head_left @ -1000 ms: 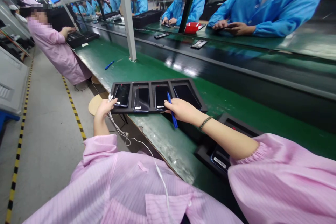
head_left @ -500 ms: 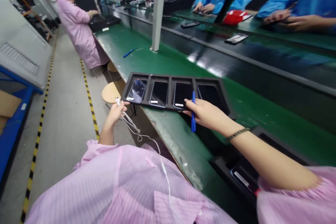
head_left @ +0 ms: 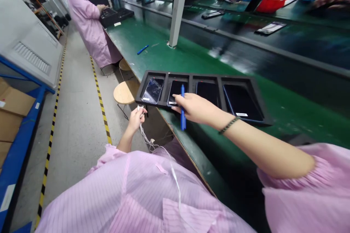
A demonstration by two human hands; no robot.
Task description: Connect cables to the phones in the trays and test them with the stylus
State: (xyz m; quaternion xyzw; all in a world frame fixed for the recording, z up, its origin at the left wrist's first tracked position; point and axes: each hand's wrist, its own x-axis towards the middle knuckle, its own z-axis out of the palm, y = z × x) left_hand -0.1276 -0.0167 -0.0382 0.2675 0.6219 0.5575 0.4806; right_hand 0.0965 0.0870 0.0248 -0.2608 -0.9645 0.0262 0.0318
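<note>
My left hand (head_left: 136, 118) is closed on a white cable (head_left: 146, 138) near its plug ends, just off the near left corner of a black foam tray (head_left: 191, 77). Each of the tray's compartments holds a smartphone; the leftmost phone (head_left: 153, 90) has a reflective screen, the rightmost phone (head_left: 242, 102) a white label. My right hand (head_left: 194, 107) grips an upright blue pen (head_left: 182, 111). Its thumb and fingertips are at the lower end of the second phone (head_left: 177, 89) from the left; whether they touch it I cannot tell. The arm partly covers the third phone (head_left: 207, 93).
The tray lies on a green workbench (head_left: 153, 58), its left end over the edge. Another blue pen (head_left: 142, 49) and a post (head_left: 179, 11) stand beyond it. A stool (head_left: 124, 93) is under the edge. Co-workers in blue sit across; a person in pink (head_left: 87, 25) stands farther along.
My right hand, with the pen, has moved left along the tray from the third phone to the second. My left hand still holds the cable. The camera view has shifted.
</note>
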